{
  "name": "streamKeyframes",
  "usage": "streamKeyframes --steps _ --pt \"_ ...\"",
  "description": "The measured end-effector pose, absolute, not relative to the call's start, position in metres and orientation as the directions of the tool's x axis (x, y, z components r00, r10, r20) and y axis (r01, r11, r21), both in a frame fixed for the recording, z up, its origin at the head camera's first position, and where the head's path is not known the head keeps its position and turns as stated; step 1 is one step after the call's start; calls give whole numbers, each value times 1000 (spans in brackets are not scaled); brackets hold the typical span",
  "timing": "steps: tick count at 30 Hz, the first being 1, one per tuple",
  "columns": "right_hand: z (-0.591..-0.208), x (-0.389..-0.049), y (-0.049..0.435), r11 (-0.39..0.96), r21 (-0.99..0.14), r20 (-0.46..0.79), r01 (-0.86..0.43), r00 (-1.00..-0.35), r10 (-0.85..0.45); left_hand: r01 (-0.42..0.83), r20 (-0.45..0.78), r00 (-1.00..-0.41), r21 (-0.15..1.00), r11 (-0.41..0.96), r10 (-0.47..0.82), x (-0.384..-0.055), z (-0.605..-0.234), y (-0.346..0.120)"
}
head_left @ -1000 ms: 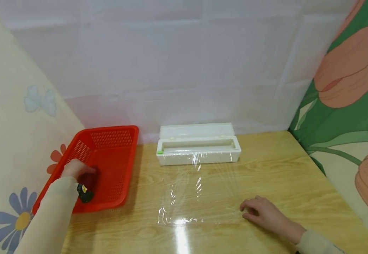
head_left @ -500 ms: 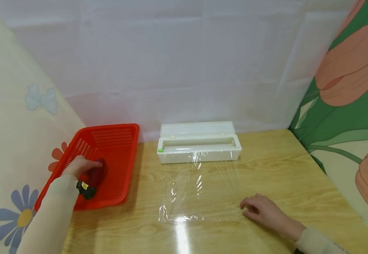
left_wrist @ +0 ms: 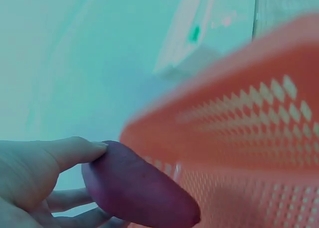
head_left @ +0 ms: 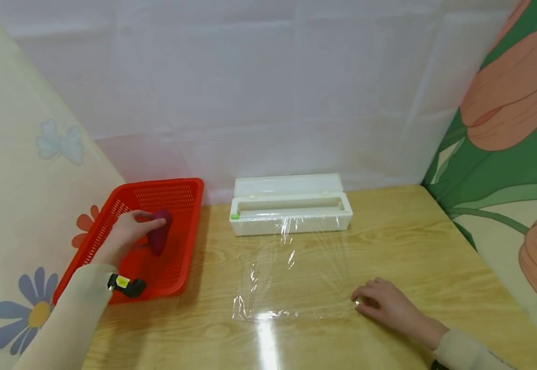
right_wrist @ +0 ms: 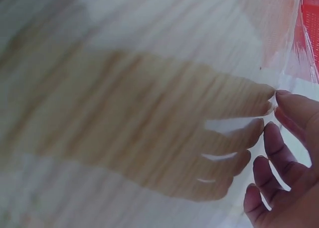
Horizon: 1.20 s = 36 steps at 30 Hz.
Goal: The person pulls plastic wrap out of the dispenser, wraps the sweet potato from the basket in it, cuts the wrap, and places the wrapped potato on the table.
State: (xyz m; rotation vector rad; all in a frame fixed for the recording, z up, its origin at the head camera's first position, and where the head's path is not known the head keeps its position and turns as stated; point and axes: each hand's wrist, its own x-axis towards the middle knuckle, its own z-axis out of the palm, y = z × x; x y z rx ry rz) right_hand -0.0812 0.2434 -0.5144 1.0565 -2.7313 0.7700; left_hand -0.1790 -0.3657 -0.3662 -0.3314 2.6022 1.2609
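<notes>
My left hand (head_left: 125,236) holds a purple-red sweet potato (head_left: 159,236) inside the red plastic basket (head_left: 196,226). In the left wrist view, the thumb lies on the blunt end of the sweet potato (left_wrist: 137,185) and other fingers come round from below; its tapered end points away. A sheet of clear cling film (head_left: 291,288) stretches over the wooden table from a white cling film box (head_left: 291,225). My right hand (head_left: 389,308) pinches the film's near right corner between thumb and forefinger. In the right wrist view, the other fingertips touch the tabletop.
The box's lid (head_left: 289,185) stands raised, and a small green slider (head_left: 235,216) sits at its left end. Behind the wooden table (head_left: 389,231) hangs a white sheet (head_left: 296,92). Patterned cloths flank both sides.
Inside the basket, my left hand has lifted the sweet potato and carried it up and to the right, bringing more of it into sight. My right hand keeps its pinch on the film corner.
</notes>
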Motion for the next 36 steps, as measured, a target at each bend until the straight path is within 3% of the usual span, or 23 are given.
streamKeyframes --steps 9,21,27,36 --pt "-512 -81 243 627 -432 270 -649 -756 -596 -127 -97 -992 717 686 -82 -166 -349 -320" --pt "-516 -83 244 615 -434 280 -658 -747 -603 55 -2 -996 744 666 86 -139 -336 -246" --pt "-515 -83 242 609 -441 283 -660 -746 -603 177 62 -976 776 605 206 -127 -358 -207" --pt "-514 -81 243 630 -452 227 -631 -765 -603 299 110 -930 781 549 351 -121 -425 -159"
